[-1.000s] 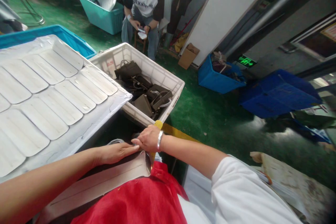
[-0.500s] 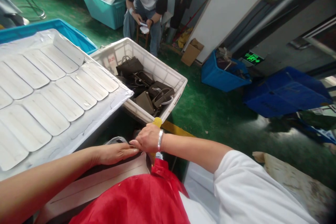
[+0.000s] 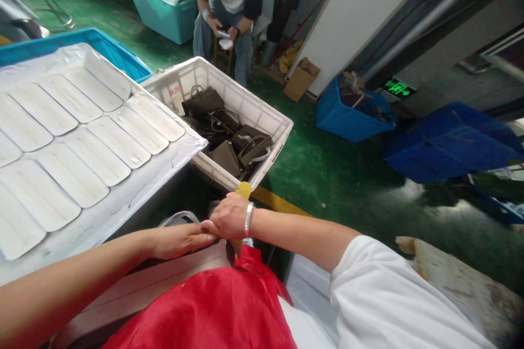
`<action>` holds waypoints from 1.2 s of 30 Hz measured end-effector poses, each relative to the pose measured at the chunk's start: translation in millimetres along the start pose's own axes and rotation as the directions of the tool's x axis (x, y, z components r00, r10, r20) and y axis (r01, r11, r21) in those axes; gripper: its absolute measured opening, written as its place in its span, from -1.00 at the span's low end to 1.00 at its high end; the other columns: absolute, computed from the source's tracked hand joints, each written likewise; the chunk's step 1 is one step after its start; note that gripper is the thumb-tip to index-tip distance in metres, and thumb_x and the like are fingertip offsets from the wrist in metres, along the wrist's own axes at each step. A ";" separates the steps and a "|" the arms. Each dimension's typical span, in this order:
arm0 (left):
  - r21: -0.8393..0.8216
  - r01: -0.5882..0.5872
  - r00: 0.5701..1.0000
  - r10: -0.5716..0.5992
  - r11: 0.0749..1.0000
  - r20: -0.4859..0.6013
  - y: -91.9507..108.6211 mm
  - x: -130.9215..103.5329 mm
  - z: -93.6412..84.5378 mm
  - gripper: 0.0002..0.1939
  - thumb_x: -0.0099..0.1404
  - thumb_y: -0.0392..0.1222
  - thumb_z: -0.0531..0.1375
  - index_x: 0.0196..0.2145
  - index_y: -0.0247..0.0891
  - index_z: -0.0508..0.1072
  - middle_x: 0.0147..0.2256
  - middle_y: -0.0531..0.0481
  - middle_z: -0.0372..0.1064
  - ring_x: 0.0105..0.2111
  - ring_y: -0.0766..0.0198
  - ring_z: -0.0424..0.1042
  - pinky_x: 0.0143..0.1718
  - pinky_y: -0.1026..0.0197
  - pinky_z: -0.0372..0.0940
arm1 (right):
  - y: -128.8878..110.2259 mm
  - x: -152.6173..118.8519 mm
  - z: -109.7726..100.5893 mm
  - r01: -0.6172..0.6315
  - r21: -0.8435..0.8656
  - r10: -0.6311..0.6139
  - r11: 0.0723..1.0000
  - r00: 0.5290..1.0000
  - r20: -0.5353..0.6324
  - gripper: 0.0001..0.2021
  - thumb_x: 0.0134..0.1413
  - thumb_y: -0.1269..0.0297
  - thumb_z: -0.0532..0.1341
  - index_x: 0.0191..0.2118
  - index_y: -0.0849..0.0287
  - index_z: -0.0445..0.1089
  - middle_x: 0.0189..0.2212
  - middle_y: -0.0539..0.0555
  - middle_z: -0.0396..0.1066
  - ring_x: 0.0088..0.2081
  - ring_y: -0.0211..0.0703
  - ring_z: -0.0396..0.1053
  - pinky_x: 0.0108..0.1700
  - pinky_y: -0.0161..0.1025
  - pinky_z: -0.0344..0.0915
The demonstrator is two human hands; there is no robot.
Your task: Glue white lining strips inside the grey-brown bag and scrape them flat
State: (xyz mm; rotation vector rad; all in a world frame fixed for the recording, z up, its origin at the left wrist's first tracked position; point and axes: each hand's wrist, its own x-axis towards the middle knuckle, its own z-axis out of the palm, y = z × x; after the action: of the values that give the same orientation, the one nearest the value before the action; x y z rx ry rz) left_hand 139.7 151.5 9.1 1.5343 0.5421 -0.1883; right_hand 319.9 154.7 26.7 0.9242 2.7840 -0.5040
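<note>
My right hand [image 3: 231, 217], a silver bracelet at its wrist, is closed around a flat yellow strip-like tool [image 3: 244, 190]. One end of the tool sticks out above the fist and the other below it. My left hand [image 3: 180, 240] lies flat with fingers stretched out along the upper edge of a bag-like piece [image 3: 151, 289] on my lap, its fingertips against the right hand. The piece has a pale panel and dark edges. Behind the left hand rises a wrapped, loop-shaped handle [image 3: 180, 217]. My red apron [image 3: 204, 311] covers part of the piece.
At left, a covered table [image 3: 164, 182] bears rows of pale rounded panels [image 3: 77, 174]. A white crate [image 3: 282, 131] of dark handbags [image 3: 227, 158] stands ahead. Beyond it sits a person [image 3: 229, 11] holding a phone-like object. Blue bins [image 3: 347, 114] and a cardboard box [image 3: 301, 79] are farther right.
The yellow tool's top end and my right hand have shifted very slightly left. My left hand stays flat on the piece, and the view has moved a little.
</note>
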 end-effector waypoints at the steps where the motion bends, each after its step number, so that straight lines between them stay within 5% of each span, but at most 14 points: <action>1: -0.004 0.011 1.000 -0.011 1.000 0.000 0.6 0.2 0.6 -0.49 0.35 0.11 -0.13 0.01 -0.25 0.36 -0.04 0.01 0.36 -0.04 0.16 0.31 0.09 0.24 0.10 | -1.2 -1.7 1.1 -0.020 0.005 0.020 1.000 1.000 -0.003 -0.47 0.26 -0.02 -0.10 -0.46 0.18 0.46 -0.43 0.08 0.50 -0.35 -0.10 0.42 -0.38 -0.18 0.04; 13: 0.040 0.066 0.997 -0.064 0.997 -0.033 14.1 6.0 4.5 -0.49 0.35 0.07 -0.10 0.07 -0.28 0.32 0.04 -0.03 0.31 0.01 0.17 0.29 0.10 0.27 0.09 | -6.9 -16.9 11.3 -0.179 0.043 0.182 0.983 0.981 -0.062 -0.51 0.27 0.12 -0.12 -0.47 0.18 0.45 -0.43 0.08 0.50 -0.37 -0.12 0.42 -0.37 -0.19 0.09; 26: 0.124 0.031 0.999 -0.028 0.992 -0.023 4.4 12.2 10.4 -0.49 0.36 0.11 -0.13 0.01 -0.28 0.33 -0.04 -0.07 0.37 -0.07 0.16 0.34 0.01 0.25 0.17 | -13.6 -30.0 25.6 -0.226 0.072 0.231 0.971 0.970 -0.079 -0.47 0.28 0.09 -0.18 -0.47 0.17 0.44 -0.45 0.09 0.49 -0.39 -0.08 0.43 -0.40 -0.18 0.16; 32: 0.262 0.098 0.991 -0.068 0.960 -0.119 13.3 12.9 19.7 -0.47 0.32 0.16 -0.12 -0.03 -0.27 0.33 -0.08 -0.06 0.41 -0.13 0.14 0.39 -0.07 0.20 0.24 | -19.7 -38.8 18.8 -0.256 0.026 0.256 0.966 0.967 0.001 -0.46 0.21 -0.10 -0.12 -0.39 0.17 0.46 -0.42 0.12 0.50 -0.38 -0.02 0.44 -0.40 -0.17 0.23; 36: 0.369 0.218 0.957 -0.123 0.904 -0.263 31.5 0.6 29.2 -0.38 0.29 0.22 -0.11 0.09 -0.30 0.23 0.04 -0.17 0.31 -0.01 0.05 0.32 0.00 0.13 0.20 | -14.9 -61.6 23.3 -0.342 0.052 0.339 0.938 0.939 0.050 -0.45 0.25 -0.03 -0.17 -0.33 0.18 0.47 -0.37 0.19 0.49 -0.29 -0.01 0.44 -0.27 -0.14 0.27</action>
State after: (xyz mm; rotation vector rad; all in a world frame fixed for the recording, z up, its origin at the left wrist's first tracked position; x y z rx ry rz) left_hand 160.6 124.7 35.5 1.9173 0.8699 -0.2662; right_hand 361.1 101.2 24.9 1.3588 2.5052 -0.5429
